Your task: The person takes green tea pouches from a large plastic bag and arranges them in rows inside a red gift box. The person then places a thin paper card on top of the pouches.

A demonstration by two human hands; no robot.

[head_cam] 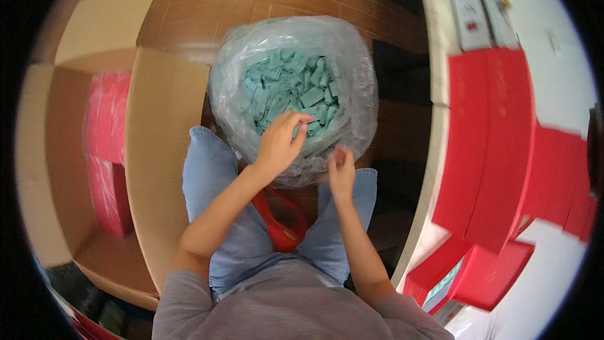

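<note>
Between my knees stands a large clear plastic bag (361,104), its mouth spread wide. Inside it lie many small pale green paper-like packets (283,85). My left hand (284,140) hovers over the near part of the bag's mouth, fingers bent and thumb close to the fingertips. Whether something small is pinched there cannot be seen. My right hand (341,167) is at the bag's near right rim, blurred, with its fingers curled. I cannot make out whether it grips the plastic.
At left, an open cardboard carton (165,151) holds pink-red plastic-wrapped packs (109,123). On the white table (549,255) at right are long red boxes (486,146) and an open red box (495,274) with green contents. Something red (283,236) lies between my thighs.
</note>
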